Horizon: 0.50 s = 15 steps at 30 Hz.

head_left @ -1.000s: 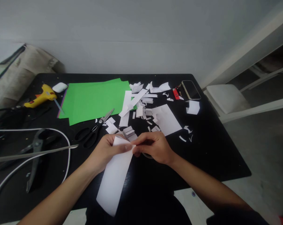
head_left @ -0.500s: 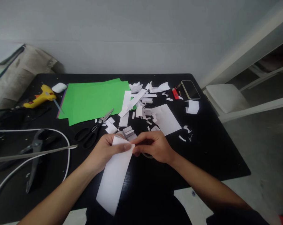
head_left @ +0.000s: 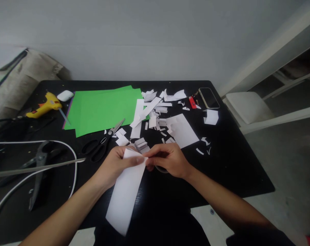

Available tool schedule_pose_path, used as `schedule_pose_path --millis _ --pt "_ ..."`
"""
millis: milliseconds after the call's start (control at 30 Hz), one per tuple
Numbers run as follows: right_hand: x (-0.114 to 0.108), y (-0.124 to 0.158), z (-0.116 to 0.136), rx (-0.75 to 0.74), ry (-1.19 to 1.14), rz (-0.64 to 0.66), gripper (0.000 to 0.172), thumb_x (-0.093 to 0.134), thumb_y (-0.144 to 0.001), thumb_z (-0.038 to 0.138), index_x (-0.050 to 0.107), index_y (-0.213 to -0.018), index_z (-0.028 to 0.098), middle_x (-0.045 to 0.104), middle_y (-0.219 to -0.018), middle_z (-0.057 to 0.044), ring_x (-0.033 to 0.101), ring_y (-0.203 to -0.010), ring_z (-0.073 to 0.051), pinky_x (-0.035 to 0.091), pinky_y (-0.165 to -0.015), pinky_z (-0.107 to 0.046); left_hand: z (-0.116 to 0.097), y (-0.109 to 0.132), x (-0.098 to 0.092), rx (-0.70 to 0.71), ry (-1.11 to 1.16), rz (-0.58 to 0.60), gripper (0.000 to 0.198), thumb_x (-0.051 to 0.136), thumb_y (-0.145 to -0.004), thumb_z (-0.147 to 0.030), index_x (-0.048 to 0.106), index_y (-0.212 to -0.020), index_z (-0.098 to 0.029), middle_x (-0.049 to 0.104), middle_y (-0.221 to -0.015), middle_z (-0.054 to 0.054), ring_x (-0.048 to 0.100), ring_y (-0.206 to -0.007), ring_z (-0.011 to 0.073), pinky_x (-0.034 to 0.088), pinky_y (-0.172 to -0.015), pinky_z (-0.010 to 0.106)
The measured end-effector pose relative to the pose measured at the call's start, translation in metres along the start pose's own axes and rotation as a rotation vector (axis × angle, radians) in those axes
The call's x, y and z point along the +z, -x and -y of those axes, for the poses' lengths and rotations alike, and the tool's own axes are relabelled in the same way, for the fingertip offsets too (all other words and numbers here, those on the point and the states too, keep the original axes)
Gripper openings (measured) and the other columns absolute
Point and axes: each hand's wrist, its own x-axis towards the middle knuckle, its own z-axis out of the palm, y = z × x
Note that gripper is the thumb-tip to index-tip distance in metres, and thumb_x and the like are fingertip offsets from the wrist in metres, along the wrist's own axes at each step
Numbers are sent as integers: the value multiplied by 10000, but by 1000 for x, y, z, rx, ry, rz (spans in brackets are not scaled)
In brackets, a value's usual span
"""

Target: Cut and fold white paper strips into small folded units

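Observation:
A long folded strip of white paper (head_left: 125,194) slants down toward me over the table's front part. My left hand (head_left: 120,164) is closed on its upper end, the thumb lying across the front and the fingers behind. At the strip's upper right corner, my right hand (head_left: 167,160) pinches the edge between thumb and forefinger. Both hands nearly touch there. Just beyond them lie small folded white paper pieces (head_left: 141,145), partly hidden by the fingers. Black-handled scissors (head_left: 103,140) rest to the left of my left hand, blades pointing away.
Green sheets (head_left: 103,109) lie at the back. Paper scraps (head_left: 155,112) and a white sheet (head_left: 183,131) cover the middle. A yellow glue gun (head_left: 48,104), a white cable (head_left: 74,160) and large dark shears (head_left: 39,171) are left; a phone (head_left: 208,98) and red item (head_left: 192,102) right.

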Motion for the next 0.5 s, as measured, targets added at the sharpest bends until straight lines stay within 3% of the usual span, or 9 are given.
schedule_pose_path --millis 500 --pt "0 0 0 3 -10 4 200 945 -724 257 841 -887 203 794 -727 -12 747 -618 -135 660 -636 -271 1 -1 0 -6 -3 14 405 946 -623 -465 734 -710 -131 624 -570 1 491 -429 86 322 -426 205"
